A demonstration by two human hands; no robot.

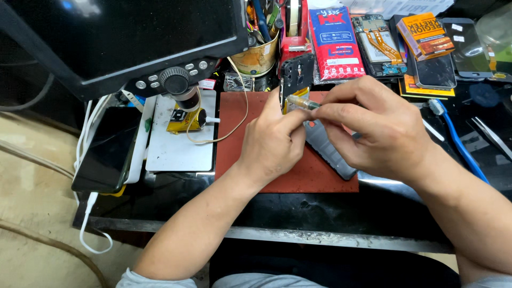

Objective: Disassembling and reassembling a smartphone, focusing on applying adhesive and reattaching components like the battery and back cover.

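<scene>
My left hand [273, 140] holds an opened black phone frame [296, 74] upright over a red work mat [250, 122]. In my right hand [373, 130], the fingers pinch a small clear tube with a thin tip [302, 102]. The tip touches the yellow inner part of the phone frame. A grey phone back cover [328, 152] lies flat on the mat, under my right hand and partly hidden by it.
A microscope with a dark screen [122, 37] stands at the left over a white plate [176, 149]. A black phone [106, 152] lies far left. A tool cup [258, 53], tape dispenser [293, 26], packets and several phone parts crowd the back. A blue toothbrush [458, 141] and tweezers [490, 136] lie right.
</scene>
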